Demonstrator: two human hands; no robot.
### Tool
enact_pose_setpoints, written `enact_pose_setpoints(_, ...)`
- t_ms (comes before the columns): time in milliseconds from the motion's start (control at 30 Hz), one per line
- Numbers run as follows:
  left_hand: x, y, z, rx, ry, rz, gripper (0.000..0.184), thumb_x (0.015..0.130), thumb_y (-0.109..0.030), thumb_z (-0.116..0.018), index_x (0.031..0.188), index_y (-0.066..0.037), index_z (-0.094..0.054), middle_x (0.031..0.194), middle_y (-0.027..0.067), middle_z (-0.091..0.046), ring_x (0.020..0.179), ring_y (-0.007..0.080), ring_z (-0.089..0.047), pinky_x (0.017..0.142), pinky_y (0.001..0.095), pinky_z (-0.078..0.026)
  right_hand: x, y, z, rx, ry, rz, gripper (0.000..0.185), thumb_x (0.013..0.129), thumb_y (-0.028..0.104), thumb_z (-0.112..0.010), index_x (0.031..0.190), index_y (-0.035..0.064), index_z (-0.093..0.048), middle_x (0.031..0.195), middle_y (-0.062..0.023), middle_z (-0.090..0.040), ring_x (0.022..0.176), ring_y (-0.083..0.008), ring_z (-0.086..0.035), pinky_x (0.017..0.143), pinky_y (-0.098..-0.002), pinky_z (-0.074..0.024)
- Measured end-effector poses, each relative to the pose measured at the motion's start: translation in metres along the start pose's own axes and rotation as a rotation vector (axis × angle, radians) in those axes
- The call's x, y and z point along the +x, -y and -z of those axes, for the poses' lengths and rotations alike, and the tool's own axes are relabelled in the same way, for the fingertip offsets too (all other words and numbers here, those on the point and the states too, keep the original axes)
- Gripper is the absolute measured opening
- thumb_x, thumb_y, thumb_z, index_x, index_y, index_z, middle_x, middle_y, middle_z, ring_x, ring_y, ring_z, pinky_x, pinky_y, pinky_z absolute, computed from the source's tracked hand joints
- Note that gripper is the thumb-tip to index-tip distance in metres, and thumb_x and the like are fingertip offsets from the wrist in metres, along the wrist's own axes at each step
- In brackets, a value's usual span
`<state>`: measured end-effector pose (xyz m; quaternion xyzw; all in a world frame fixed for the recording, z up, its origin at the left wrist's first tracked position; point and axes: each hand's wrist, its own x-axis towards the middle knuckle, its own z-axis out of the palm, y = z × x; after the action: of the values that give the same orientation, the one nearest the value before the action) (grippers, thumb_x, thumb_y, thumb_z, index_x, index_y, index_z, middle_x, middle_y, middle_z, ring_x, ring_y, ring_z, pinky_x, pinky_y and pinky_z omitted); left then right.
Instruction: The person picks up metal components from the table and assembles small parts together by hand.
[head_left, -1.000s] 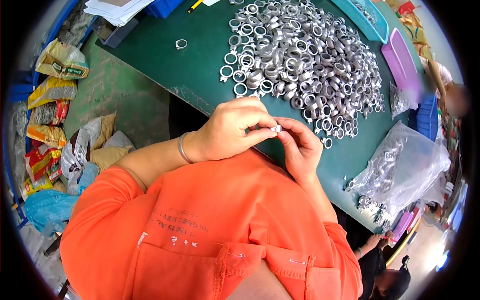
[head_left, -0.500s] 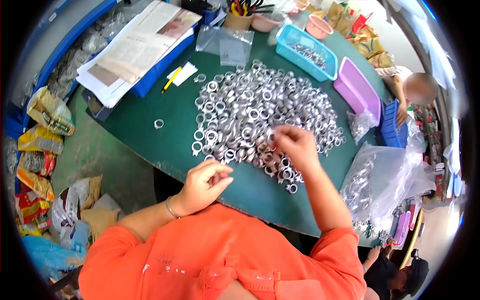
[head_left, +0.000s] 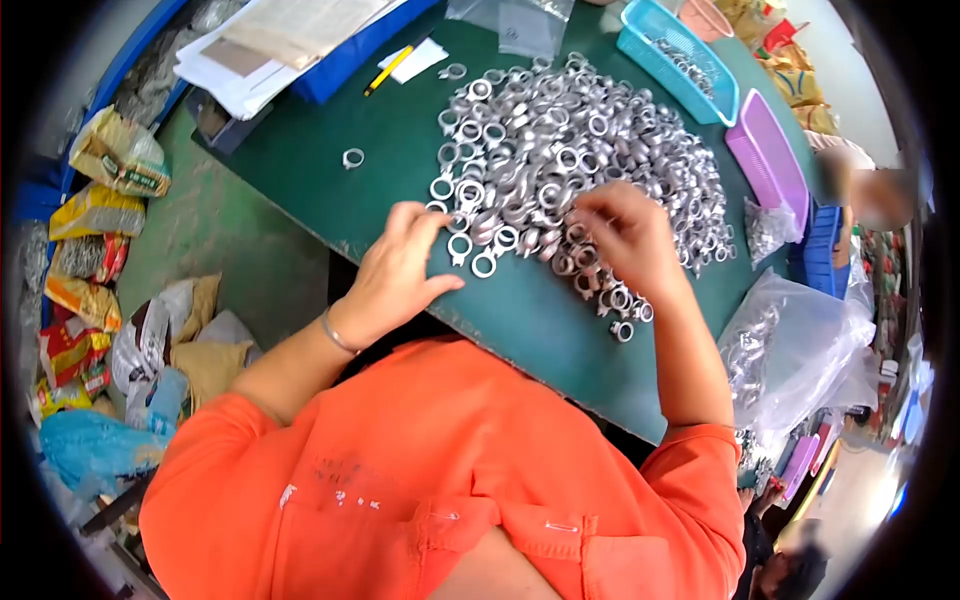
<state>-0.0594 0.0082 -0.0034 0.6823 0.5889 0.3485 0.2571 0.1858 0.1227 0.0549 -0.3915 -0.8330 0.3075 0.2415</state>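
A heap of silver metal ring clamps (head_left: pixel 560 150) covers the middle of the green table. My left hand (head_left: pixel 398 262) is at the heap's near left edge, thumb and fingers apart, fingertips beside a few outlying rings. Over the near right part of the heap, my right hand (head_left: pixel 638 238) has its fingers curled together and pointing down among the rings. Whatever lies between those fingertips is hidden. Some rings near it look darker and brownish. One ring clamp (head_left: pixel 353 158) lies alone on the left of the table.
A turquoise basket (head_left: pixel 628 45) with small metal parts and a purple tray (head_left: pixel 765 150) stand at the back right. Papers (head_left: pixel 240 60), a yellow pencil (head_left: pixel 390 70) and a clear bag (head_left: pixel 530 25) lie at the back. A co-worker's arm (head_left: pixel 845 235) reaches to a blue basket (head_left: pixel 822 262).
My left hand has moved forward to the heap's edge and its fingers have opened out. My right hand stays over the near right of the heap. The view has shifted.
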Motion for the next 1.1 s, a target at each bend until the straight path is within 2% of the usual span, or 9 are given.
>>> enact_pose_setpoints(33,0.002,-0.002,-0.005,-0.052,0.028,-0.016,0.054,0.061,-0.009,-0.078,0.109,-0.003,-0.051,0.104,0.0106,-0.044,0.070,0.0184,-0.053,0.066,0.0299,-0.048,-0.007,0.009,-0.012,-0.052,0.017,0.077,0.012,0.074,0.005,-0.066,0.085,0.0009,-0.063,0.078,-0.0121,-0.058,0.069,-0.0271,-0.059,0.060,-0.0334,-0.0483)
enact_pose_setpoints(200,0.006,-0.009,-0.047,-0.165,-0.012,-0.167,0.023,0.069,0.000,-0.071,0.087,-0.001,-0.056,0.088,0.0088,-0.049,0.064,0.0164,-0.059,0.059,0.0268,-0.049,-0.024,0.012,-0.057,-0.349,-0.133,0.146,0.022,0.066,0.013,-0.072,0.081,0.0028,-0.060,0.075,-0.0093,-0.051,0.069,-0.0277,-0.055,0.059,-0.0373,-0.0455)
enact_pose_setpoints(433,0.007,-0.010,-0.051,-0.336,0.031,-0.053,0.019,0.071,0.000,-0.070,0.086,0.001,-0.058,0.088,0.0062,-0.051,0.066,0.0117,-0.058,0.059,0.0240,-0.050,-0.035,0.009,-0.076,-0.538,-0.315,0.078,0.020,0.063,0.009,-0.068,0.080,0.0039,-0.058,0.077,-0.0090,-0.052,0.072,-0.0280,-0.054,0.060,-0.0379,-0.0428)
enact_pose_setpoints(667,0.003,-0.011,-0.045,-0.533,0.131,0.032,0.010,0.078,-0.002,-0.066,0.085,0.002,-0.061,0.087,0.0038,-0.055,0.068,0.0071,-0.055,0.057,0.0193,-0.046,-0.059,0.022,-0.070,0.053,-0.263,-0.096,0.017,0.067,-0.003,-0.066,0.081,0.0034,-0.058,0.075,-0.0080,-0.054,0.065,-0.0184,-0.055,0.054,-0.0290,-0.0446)
enact_pose_setpoints(767,0.005,-0.023,-0.038,-0.931,0.335,0.336,0.008,0.080,-0.002,-0.064,0.086,0.002,-0.061,0.086,0.0027,-0.056,0.070,0.0071,-0.054,0.059,0.0192,-0.045,-0.070,0.026,-0.073,0.220,-0.254,0.029,0.017,0.071,-0.006,-0.066,0.083,0.0025,-0.058,0.078,-0.0058,-0.055,0.063,-0.0136,-0.053,0.053,-0.0234,-0.0438)
enact_pose_setpoints(833,0.003,-0.029,-0.038,-1.071,0.237,0.303,0.009,0.081,-0.001,-0.063,0.089,0.003,-0.061,0.090,0.0035,-0.055,0.073,0.0085,-0.055,0.062,0.0201,-0.045,-0.074,0.027,-0.079,0.194,-0.280,0.088,0.016,0.071,-0.008,-0.065,0.081,0.0020,-0.057,0.081,-0.0070,-0.056,0.066,-0.0147,-0.055,0.054,-0.0240,-0.0446)
enact_pose_setpoints(967,-0.003,-0.029,-0.043,-0.870,0.158,0.017,0.011,0.079,0.003,-0.063,0.090,0.005,-0.060,0.092,0.0049,-0.053,0.081,0.0103,-0.054,0.069,0.0217,-0.047,-0.082,0.021,-0.088,0.370,-0.277,0.037,0.013,0.078,-0.007,-0.060,0.086,0.0014,-0.056,0.087,-0.0073,-0.057,0.071,-0.0133,-0.056,0.059,-0.0239,-0.0466)
enact_pose_setpoints(1033,-0.003,-0.035,-0.039,-0.854,0.168,0.036,0.011,0.078,0.004,-0.064,0.088,0.004,-0.060,0.091,0.0053,-0.053,0.081,0.0105,-0.054,0.071,0.0218,-0.048,-0.090,0.024,-0.089,0.804,-0.238,-0.297,0.013,0.085,-0.004,-0.054,0.097,0.0001,-0.053,0.091,-0.0070,-0.058,0.078,-0.0117,-0.057,0.066,-0.0238,-0.0481)
enact_pose_setpoints(1100,-0.003,-0.037,-0.036,-0.660,0.173,-0.028,0.010,0.077,0.004,-0.065,0.086,0.003,-0.062,0.090,0.0057,-0.054,0.080,0.0104,-0.054,0.069,0.0213,-0.047,-0.093,0.023,-0.087,0.929,-0.193,-0.311,0.018,0.089,-0.001,-0.049,0.107,-0.0009,-0.047,0.094,-0.0072,-0.058,0.085,-0.0117,-0.058,0.073,-0.0245,-0.0489)
